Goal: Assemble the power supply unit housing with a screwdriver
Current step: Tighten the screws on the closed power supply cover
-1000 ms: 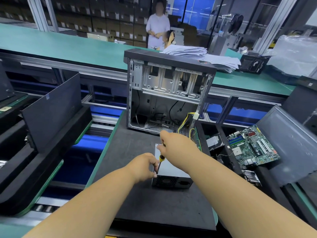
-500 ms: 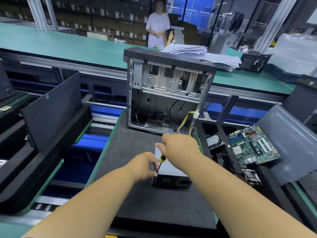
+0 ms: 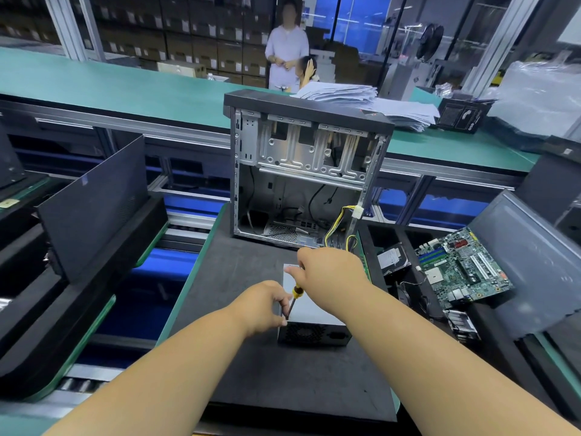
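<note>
I am closing my right hand [image 3: 333, 272] around the screwdriver [image 3: 292, 302], tip at the top left edge of the power supply unit [image 3: 311, 322] on the mat [image 3: 245, 366], at 6 o'clock from the open case [image 3: 301, 171]. My left hand [image 3: 261, 305] is pinching the shaft and bracing the box's corner; I judge it a rigid, weighty, smooth-sided thing, best held by its edges.

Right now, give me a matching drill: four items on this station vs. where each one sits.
Items:
1. power supply unit
2. computer case
3. motherboard
4. screwdriver

Places:
A. tray to the right of the mat
B. upright at the mat's far end, side open
C. gripped in the right hand, tip at the unit's near left corner
D. flat on the mat under both hands

Pairs: 1-D, 2-B, 3-A, 4-C
</note>
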Tool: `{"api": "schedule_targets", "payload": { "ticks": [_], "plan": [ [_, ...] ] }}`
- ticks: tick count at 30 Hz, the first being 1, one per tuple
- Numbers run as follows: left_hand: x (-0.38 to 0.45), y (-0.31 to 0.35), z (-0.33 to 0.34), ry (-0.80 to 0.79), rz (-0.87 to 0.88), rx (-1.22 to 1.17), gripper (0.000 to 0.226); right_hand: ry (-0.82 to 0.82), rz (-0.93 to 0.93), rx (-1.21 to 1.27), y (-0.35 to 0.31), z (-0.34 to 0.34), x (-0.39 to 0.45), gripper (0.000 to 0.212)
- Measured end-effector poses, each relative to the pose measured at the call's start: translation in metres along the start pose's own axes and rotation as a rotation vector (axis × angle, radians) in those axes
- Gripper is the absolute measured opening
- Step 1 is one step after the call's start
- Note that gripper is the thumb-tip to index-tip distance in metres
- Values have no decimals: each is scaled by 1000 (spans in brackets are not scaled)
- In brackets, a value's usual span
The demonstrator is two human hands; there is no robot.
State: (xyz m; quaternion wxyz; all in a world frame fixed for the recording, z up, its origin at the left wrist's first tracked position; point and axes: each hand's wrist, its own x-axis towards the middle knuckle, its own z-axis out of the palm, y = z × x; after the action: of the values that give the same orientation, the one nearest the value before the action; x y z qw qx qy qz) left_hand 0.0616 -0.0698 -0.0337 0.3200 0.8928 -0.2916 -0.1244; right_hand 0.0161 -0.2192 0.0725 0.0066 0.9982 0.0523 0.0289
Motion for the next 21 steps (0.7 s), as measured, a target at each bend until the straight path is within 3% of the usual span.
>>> {"api": "schedule_targets", "payload": {
  "ticks": [5,8,15,19,21],
  "plan": [
    [1,1,-1,-10,16,-4,13,-31,-18,173,-1,-5,-1,12],
    [1,0,-1,-5,12,7,14,-43,-49,178,-1,-7,-2,13],
    [0,0,0,-14,0,-19,12,-7,66,-21,2,-4,1,41],
    [1,-1,0,-19,5,-5,13,-64,30,157,2,-8,-1,22],
    [1,-1,0,-18,13,13,13,-87,-23,221,2,-11,-1,22]
  ]
}}
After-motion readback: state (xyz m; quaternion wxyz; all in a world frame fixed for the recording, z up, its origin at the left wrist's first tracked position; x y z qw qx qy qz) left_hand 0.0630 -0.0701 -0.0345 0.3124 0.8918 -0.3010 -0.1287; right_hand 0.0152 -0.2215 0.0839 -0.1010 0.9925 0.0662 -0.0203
